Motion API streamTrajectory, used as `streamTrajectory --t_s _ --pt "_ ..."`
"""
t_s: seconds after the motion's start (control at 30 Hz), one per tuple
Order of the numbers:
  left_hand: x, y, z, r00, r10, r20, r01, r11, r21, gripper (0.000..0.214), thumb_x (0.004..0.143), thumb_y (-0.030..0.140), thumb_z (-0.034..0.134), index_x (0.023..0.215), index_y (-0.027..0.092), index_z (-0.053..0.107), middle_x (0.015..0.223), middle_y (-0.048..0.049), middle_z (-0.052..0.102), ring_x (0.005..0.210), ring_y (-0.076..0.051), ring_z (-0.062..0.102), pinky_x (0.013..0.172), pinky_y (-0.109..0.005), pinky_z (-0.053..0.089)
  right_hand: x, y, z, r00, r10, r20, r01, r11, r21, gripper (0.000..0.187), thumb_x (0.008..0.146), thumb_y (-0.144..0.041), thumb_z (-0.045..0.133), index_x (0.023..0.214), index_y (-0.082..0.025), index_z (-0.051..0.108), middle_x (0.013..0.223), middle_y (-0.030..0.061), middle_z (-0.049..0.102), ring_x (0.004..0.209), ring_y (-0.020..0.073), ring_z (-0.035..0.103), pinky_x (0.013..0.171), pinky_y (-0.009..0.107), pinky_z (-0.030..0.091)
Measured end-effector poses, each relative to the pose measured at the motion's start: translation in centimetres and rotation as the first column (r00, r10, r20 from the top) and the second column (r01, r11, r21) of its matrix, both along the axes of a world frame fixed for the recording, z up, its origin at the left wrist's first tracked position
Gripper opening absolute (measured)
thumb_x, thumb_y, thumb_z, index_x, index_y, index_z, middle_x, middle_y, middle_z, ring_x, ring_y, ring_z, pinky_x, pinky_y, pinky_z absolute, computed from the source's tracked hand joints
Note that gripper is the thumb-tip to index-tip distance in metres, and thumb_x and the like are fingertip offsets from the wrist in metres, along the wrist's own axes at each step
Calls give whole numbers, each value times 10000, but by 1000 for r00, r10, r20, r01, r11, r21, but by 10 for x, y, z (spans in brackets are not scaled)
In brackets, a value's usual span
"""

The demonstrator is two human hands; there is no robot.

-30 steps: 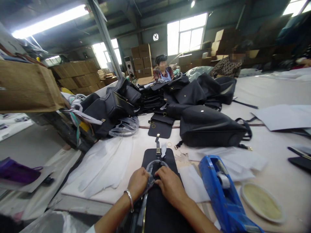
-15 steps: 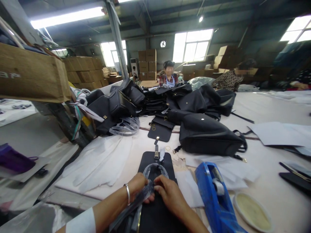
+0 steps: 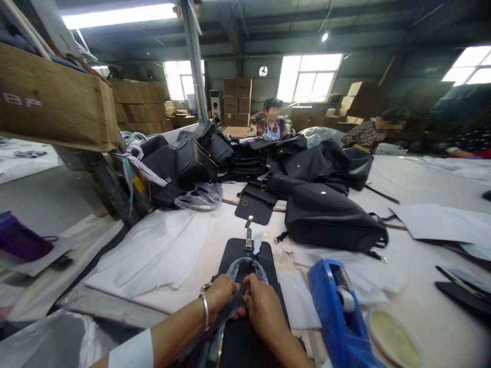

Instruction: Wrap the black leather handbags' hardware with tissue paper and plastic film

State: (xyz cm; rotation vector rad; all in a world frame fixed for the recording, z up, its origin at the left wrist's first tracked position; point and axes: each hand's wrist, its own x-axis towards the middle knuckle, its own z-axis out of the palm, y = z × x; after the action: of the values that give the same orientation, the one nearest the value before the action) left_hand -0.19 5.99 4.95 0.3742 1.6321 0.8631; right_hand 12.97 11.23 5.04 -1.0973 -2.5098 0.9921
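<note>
In front of me lies a black bag (image 3: 231, 251) with a small buckled strap (image 3: 249, 240) at its top end. A loop handle wrapped in clear plastic (image 3: 258, 266) arches over it, just beyond my fingers. My left hand (image 3: 224, 290), a silver bangle at its wrist, is closed on a black strap in clear plastic wrap (image 3: 219, 324), which trails toward me. Right beside it, my right hand (image 3: 261, 302) pinches at the same wrapped strap. Its fingertips meet those of my left hand, and the exact grip is partly hidden.
A blue tape dispenser (image 3: 333, 312) and a round dish (image 3: 395, 337) stand on my right. White paper sheets (image 3: 169, 250) lie to the left. Beyond are a black backpack (image 3: 330, 214), a black flap piece (image 3: 253, 207) and heaped black bags (image 3: 192, 158). Two people (image 3: 271, 125) sit farther back.
My right hand has turned and drawn in closer to my left, its fingers now tighter on the wrapped strap. The view has shifted slightly; the bag lies much as before.
</note>
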Motion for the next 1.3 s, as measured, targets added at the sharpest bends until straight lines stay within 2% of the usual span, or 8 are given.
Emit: streamTrajectory --t_s 0.17,0.33,0.5,0.63,0.8,0.87,1.1,1.3 --pt "-2 -3 5 998 -14 -53 17 999 51 234 727 193 505 528 130 610 522 -120 674 447 -207 647 398 -262 485 -5 2 10 992 55 117 -65 995 81 312 757 -48 506 1031 -180 577 840 67 695 844 264 645 740 336 423" --pt "-7 -5 3 991 49 -123 -37 995 98 160 716 189 536 567 160 585 482 -67 647 441 -207 642 368 -248 449 -9 5 12 998 51 -43 -47 995 84 239 861 -115 482 1014 -235 621 1001 50 681 993 227 620 833 299 435" --pt "-4 -8 4 977 122 -175 -104 989 107 90 707 188 535 617 191 541 432 -32 619 435 -215 641 353 -240 421 -15 9 7 999 30 18 -31 999 23 128 874 -167 517 859 -243 619 842 6 687 827 192 640 704 270 421" --pt "-3 -9 3 980 130 -153 -112 986 120 97 745 244 548 669 192 516 453 -28 626 426 -198 632 366 -235 432 -17 17 10 987 126 100 -131 990 49 110 876 -188 504 841 -225 601 825 11 689 800 186 637 681 265 398" --pt "-12 -10 -3 997 39 -59 -30 987 156 281 805 467 548 778 192 497 537 -32 661 455 -182 647 378 -223 444 -24 25 19 970 211 119 -225 967 118 111 858 -188 485 877 -197 594 937 71 663 895 226 600 751 302 385" --pt "-18 -13 -2 1000 -22 -21 25 987 162 308 819 489 526 786 184 500 586 -53 685 476 -176 660 392 -217 455 -27 28 18 967 224 124 -240 961 139 111 847 -177 479 879 -188 584 957 86 649 920 236 585 766 311 376" --pt "-33 -22 10 990 -136 23 133 985 110 122 766 204 583 842 182 489 636 -42 714 499 -150 667 408 -185 453 -32 45 -1 964 229 135 -240 968 75 80 843 -195 489 816 -197 565 821 16 665 767 166 603 635 248 338" --pt "-39 -27 13 970 -228 83 225 973 43 99 772 216 598 794 178 509 548 -33 691 437 -161 646 448 -243 510 -35 56 -8 943 288 167 -298 954 35 59 814 -189 527 800 -189 585 810 -4 690 726 133 615 588 215 349"
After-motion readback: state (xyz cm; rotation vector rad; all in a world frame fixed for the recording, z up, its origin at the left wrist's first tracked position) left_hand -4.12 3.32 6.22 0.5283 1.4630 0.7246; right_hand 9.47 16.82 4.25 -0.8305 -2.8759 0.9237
